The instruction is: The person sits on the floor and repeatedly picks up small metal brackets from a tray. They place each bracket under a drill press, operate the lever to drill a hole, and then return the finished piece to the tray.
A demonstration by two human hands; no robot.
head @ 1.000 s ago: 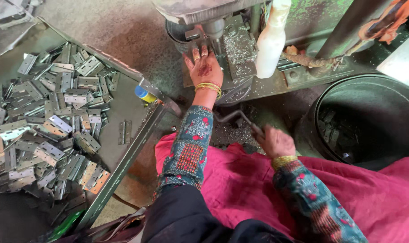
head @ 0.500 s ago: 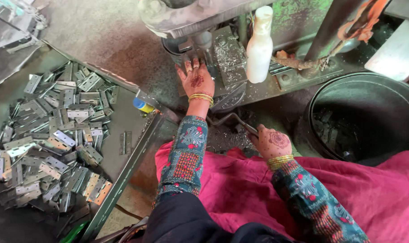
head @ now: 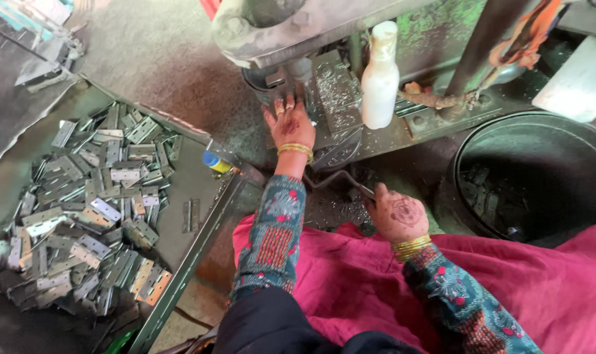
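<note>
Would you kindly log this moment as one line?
left hand: flat on machine bed | right hand: gripping crank handle | tray: metal hinges

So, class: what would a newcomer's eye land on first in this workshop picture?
Probably the heap of grey metal hinges filling the tray on the left. Next, the left hand pressed at the machine's base beside a white bottle, and the right hand gripping a bent metal handle.
</note>
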